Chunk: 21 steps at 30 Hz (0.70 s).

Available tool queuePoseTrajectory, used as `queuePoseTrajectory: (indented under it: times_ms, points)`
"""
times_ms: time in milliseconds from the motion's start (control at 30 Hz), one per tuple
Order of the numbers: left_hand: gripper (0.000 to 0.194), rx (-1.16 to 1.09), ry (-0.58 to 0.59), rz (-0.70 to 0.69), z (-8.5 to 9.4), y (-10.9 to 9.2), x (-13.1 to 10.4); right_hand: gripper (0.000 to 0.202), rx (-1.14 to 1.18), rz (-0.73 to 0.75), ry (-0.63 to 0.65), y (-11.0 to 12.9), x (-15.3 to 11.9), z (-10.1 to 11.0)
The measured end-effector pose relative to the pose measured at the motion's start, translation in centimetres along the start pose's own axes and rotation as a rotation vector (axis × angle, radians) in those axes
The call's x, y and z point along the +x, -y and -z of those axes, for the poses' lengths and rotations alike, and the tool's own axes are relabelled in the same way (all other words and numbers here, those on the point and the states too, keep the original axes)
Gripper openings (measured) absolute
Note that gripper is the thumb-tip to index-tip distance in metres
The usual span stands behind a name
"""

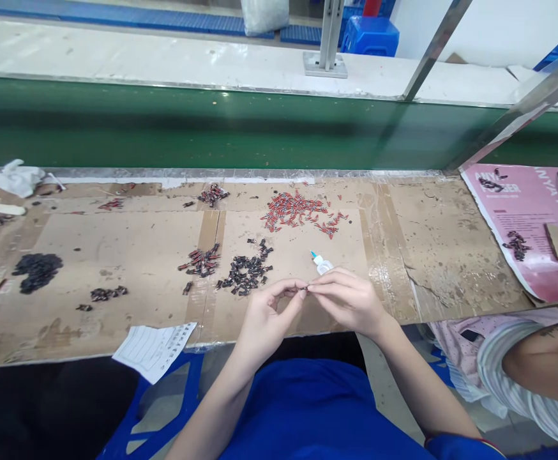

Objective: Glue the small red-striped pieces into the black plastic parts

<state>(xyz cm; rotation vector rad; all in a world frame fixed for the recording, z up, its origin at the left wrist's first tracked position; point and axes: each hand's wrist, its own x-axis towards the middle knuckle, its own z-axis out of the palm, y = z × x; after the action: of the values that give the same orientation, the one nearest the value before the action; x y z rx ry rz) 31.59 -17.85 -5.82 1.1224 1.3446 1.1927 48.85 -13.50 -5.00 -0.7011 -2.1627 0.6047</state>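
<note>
My left hand (pixel 275 314) and my right hand (pixel 350 300) meet at the fingertips over the front of the cardboard-covered table (pixel 164 243). Both pinch a tiny dark part (pixel 306 288), too small to make out well. Just behind my right hand lies a white bottle (pixel 322 263) with a blue tip. A pile of black parts (pixel 245 273) sits to the left of my hands. Farther back is a spread of small red parts (pixel 291 209). Mixed red and black pieces (pixel 200 260) lie left of the black pile.
A black heap (pixel 38 271), a small cluster (pixel 109 293) and a paper sheet (pixel 154 350) are at the left. Behind the table runs a green belt (pixel 188 128). A person's arm (pixel 547 358) is at the right, near a pink sheet (pixel 523 217) and metal posts (pixel 439 48).
</note>
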Motion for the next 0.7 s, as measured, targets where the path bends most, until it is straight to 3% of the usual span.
queuePoseTrajectory:
  times_ms: [200,333,433,533,600,700]
  points:
    - [0.014,-0.034,0.0,0.016,-0.4,-0.7,-0.3,0.007,0.463,-0.626,-0.201,1.3,-0.1,-0.7]
    - [0.015,-0.071,-0.001,0.029,-0.3,-0.9,-0.5,0.021,0.752,-0.863,-0.219,1.2,-0.3,-1.3]
    - [0.016,-0.115,-0.003,0.061,-0.3,-0.8,-0.4,0.028,0.801,-0.894,-0.224,0.9,-0.2,-1.9]
    - [0.019,-0.103,-0.019,0.061,0.3,0.0,0.4,0.028,0.666,-0.838,-0.209,0.5,0.1,-2.2]
    - [0.022,0.003,-0.085,0.023,1.7,0.9,1.3,0.025,0.429,-0.742,-0.234,0.0,0.2,-1.9]
    - [0.026,0.383,-0.306,-0.075,5.5,2.7,3.0,0.021,0.002,-0.604,-0.264,-1.5,-0.4,-1.2]
